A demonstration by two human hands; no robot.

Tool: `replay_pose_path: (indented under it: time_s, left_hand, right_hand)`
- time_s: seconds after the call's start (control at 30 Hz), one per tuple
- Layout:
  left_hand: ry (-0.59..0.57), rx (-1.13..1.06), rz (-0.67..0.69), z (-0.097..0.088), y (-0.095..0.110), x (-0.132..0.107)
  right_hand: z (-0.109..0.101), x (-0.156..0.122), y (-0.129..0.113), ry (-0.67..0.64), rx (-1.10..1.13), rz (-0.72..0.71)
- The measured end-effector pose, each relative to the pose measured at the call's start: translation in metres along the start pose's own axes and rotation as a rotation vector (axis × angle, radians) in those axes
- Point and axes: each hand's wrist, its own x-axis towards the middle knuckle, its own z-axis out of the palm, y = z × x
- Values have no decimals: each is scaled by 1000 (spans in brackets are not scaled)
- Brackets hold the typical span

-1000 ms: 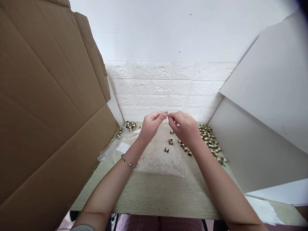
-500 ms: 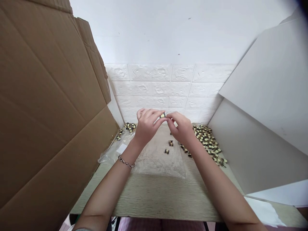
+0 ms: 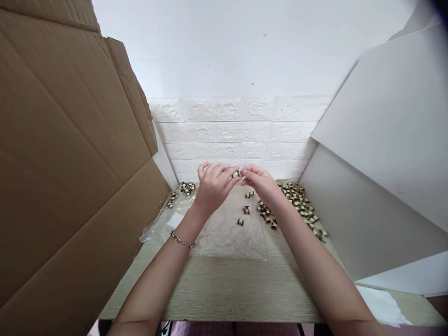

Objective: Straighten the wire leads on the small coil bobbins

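Observation:
Above the far part of the table, my left hand pinches a small transformer, a yellow-wrapped coil with dark ends, between thumb and fingers. My right hand is at the transformer's right end with thumb and forefinger pressed together; whatever they hold is too small to make out. Below the hands, a few loose transformers lie on a clear plastic bag spread flat. Beside my right wrist is a large heap of similar transformers.
A smaller group of transformers sits at the back left, near a white paper slip. Brown cardboard walls the left side, and white boards wall the right. A white brick-patterned wall closes the back of the wooden table.
My right hand's fingers have shifted at the transformer's end, opening a slight gap from it. My left hand keeps its hold. The whole view has shifted slightly.

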Motion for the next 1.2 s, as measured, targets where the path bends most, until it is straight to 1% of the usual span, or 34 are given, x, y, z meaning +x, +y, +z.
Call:
replay_pose_path:
  time_s: [0.07, 0.13, 0.3, 0.4, 0.47, 0.57, 0.93, 1.2]
  left_hand:
    - [-17, 22, 16, 2, 0, -1]
    - [-31, 40, 27, 3, -1, -2]
    - [-62, 54, 25, 4, -2, -2]
    - [-77, 58, 22, 5, -2, -2]
    - [-87, 60, 22, 5, -2, -3]
    - [-98, 60, 22, 6, -2, -4]
    - [-108, 73, 54, 10, -1, -6]
    - [-114, 88, 61, 12, 0, -7]
  right_hand:
    - [-2, -1, -8, 136, -27, -134]
    - [-3, -4, -15, 227, -125, -264]
    - [-2, -15, -28, 271, -563, -517]
    - [-1, -18, -31, 261, -744, -623]
    - [0, -19, -32, 237, -788, -642]
    - [1, -19, -32, 221, -806, -633]
    - [-3, -17, -30, 208, -757, -508]
    - [-2, -19, -33, 192, -797, -542]
